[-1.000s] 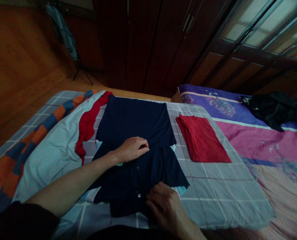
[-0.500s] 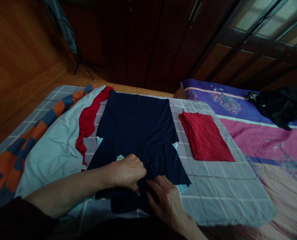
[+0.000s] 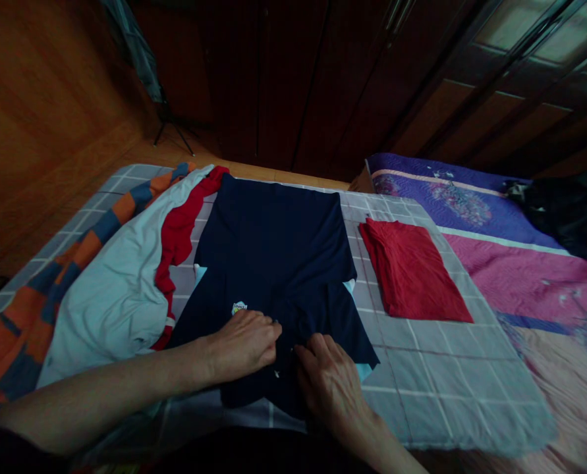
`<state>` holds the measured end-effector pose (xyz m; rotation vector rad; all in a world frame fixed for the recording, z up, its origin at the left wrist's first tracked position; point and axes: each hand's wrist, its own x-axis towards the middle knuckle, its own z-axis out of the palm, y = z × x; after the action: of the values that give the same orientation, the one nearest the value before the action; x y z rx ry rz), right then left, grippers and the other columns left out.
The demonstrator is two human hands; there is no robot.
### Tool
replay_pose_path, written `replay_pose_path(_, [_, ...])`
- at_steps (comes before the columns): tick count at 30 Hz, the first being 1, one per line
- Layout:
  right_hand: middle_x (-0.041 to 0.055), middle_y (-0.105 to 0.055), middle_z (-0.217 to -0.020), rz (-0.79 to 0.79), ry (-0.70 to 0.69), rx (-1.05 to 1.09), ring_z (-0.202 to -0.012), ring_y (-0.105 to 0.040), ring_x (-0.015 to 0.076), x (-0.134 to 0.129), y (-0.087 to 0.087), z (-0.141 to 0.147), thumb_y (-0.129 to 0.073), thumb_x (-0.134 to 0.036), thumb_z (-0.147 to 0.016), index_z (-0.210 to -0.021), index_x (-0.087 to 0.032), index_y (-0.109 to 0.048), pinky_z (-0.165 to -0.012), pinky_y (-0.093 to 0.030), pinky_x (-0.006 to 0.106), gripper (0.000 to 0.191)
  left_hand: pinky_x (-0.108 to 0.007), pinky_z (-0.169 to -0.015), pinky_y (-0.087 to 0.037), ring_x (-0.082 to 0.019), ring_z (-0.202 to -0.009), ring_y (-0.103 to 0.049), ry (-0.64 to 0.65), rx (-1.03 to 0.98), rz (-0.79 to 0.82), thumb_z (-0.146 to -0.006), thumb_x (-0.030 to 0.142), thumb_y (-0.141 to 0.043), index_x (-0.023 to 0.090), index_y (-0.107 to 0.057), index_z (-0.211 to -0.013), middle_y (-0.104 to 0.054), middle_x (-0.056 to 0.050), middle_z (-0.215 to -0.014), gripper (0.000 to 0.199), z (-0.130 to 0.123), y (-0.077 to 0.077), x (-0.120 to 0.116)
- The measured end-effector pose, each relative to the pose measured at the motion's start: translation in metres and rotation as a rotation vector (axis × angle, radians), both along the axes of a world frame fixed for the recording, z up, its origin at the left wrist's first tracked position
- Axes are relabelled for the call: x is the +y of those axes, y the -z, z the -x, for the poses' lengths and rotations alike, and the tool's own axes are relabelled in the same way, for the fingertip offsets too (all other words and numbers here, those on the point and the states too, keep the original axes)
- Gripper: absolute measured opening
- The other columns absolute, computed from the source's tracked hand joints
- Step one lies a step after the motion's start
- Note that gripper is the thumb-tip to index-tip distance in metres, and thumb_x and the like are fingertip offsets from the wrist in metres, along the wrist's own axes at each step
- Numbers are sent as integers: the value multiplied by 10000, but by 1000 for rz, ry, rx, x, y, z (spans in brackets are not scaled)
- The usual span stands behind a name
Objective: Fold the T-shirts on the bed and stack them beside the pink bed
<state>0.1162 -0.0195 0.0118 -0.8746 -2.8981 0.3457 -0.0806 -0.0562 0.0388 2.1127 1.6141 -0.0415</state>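
A navy blue shirt (image 3: 278, 227) lies spread out with its collar end toward me, light blue showing at the sleeve edges and a small badge on its chest. My left hand (image 3: 251, 342) is closed at the front of the shirt just below the badge, fingers curled on the fabric. My right hand (image 3: 327, 372) pinches the shirt's front near the collar, a short way to the right. Small white specks, perhaps buttons, show between the two hands. What exactly lies under the fingertips is hidden.
A folded red garment (image 3: 416, 270) lies to the right on the grey checked mattress (image 3: 436, 388). At left are a pale garment (image 3: 110, 296), a red one (image 3: 179, 230) and an orange-and-blue cloth (image 3: 95, 243). Black clothing (image 3: 564, 210) rests on the purple-pink bedspread (image 3: 510, 263).
My left hand has shifted slightly left and its wrist has turned. The right hand stays close to its place on the shirt, and the white specks between them are now uncovered. The view has shifted slightly.
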Motion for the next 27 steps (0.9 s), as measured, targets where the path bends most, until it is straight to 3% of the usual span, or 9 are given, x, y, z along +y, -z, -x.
replay_pose_path(6, [68,-551,-847,-79,-38,139,-772,-489,196,5,6,-1,-509,-85,-839,-925,-175,-608,-638,-409,304,159,-280,-704,-433,-191,-846,-581,-92,-104,-23,-794,180,-498,198,-554,-842,-612,-31,-885,76,7,6,-13])
replay_pose_path(11, [56,-559,-809,-70,-158,188,-729,-463,194,7,7,1,-479,-92,-868,-967,-165,-608,-618,-378,315,179,-230,-637,-395,-134,-694,-571,-293,-338,60,-724,123,-483,196,-591,-740,-605,14,-719,131,9,16,-12])
replay_pose_path(14, [49,-555,-813,-67,-217,123,-741,-457,200,9,5,4,-489,-81,-857,-989,-167,-593,-628,-361,324,189,-203,-548,-365,-108,-589,-542,-441,-556,159,-745,179,-506,181,-617,-750,-583,36,-626,112,11,12,-5])
replay_pose_path(17, [46,-548,-825,-59,-282,28,-746,-450,202,11,2,7,-515,-62,-826,-948,-171,-582,-637,-351,331,177,-197,-527,-358,-101,-561,-521,-526,-649,131,-762,214,-527,168,-618,-747,-563,41,-598,103,12,1,0])
replay_pose_path(20, [45,-544,-821,-72,-338,-5,-744,-445,201,12,1,11,-526,-52,-809,-895,-169,-573,-633,-342,332,153,-203,-580,-373,-101,-603,-529,-487,-616,-6,-768,193,-533,173,-609,-727,-570,35,-641,89,5,-4,0])
replay_pose_path(22, [46,-551,-832,-73,-338,27,-745,-447,196,13,2,13,-518,-56,-820,-896,-167,-569,-639,-341,326,143,-209,-616,-376,-105,-643,-540,-419,-573,-68,-755,157,-530,179,-604,-709,-575,27,-670,89,-1,0,-1])
replay_pose_path(27, [40,-549,-778,-68,-298,156,-708,-445,180,12,13,12,-455,-75,-869,-826,-171,-559,-623,-328,311,148,-206,-636,-394,-115,-688,-569,-385,-582,43,-718,151,-569,181,-618,-786,-609,20,-737,89,-6,20,-6])
